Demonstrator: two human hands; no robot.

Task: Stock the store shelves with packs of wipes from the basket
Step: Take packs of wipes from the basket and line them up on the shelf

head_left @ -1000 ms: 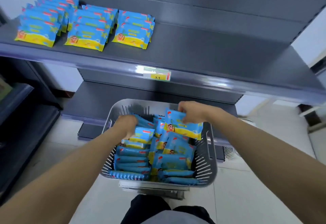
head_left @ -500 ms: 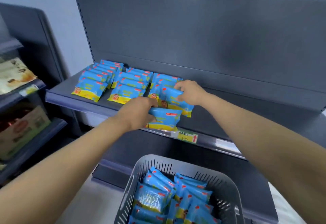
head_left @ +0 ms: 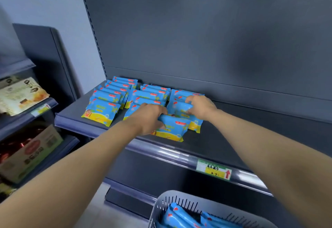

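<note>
Three rows of blue-and-yellow wipes packs [head_left: 106, 109] lie on the dark grey shelf [head_left: 251, 138], at its left end. My left hand [head_left: 150, 118] grips a pack of wipes [head_left: 172, 129] at the front of the third row, its lower edge resting on the shelf. My right hand [head_left: 199, 106] holds a second pack [head_left: 190, 121] just behind it, pressed down among the packs of that row. The grey slatted basket [head_left: 161, 208] sits at the bottom edge, with several more packs [head_left: 179, 217] inside.
A price label [head_left: 213, 169] is clipped to the shelf's front rail. The right part of the shelf is bare. On the left stands another shelving unit with cartons [head_left: 30, 154] and a flat printed package [head_left: 21, 94]. A lower shelf lies beneath, behind the basket.
Both hands lifted a pack each out of the basket, carried them up to the shelf, and have now set them down at the front of the third row.
</note>
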